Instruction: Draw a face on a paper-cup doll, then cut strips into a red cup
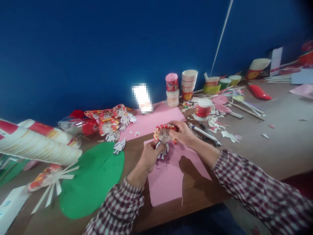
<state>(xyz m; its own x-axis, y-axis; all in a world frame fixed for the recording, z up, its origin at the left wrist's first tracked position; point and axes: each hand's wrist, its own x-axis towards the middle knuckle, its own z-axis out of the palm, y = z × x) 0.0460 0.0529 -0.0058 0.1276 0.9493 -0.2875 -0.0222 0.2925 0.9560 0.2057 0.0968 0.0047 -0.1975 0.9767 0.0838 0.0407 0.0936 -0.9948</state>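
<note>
Both of my hands hold a small paper doll (163,136) with a drawn face ringed by red and yellow curled paper strips. My left hand (149,157) pinches the doll's body from below. My right hand (184,133) grips the ring of strips at the doll's right side. The doll hovers just above a pink paper sheet (166,182) with a piece cut out of it, lying on the brown table (281,143). Checked sleeves cover both forearms.
A green paper oval (93,179) lies at left, with a long stack of paper cups (34,147) beyond it. Finished dolls (112,120) sit behind. Cup stacks (188,83), a red cup (202,108), pens (204,132), sticks and paper scraps crowd the right. A blue wall (97,49) rises behind.
</note>
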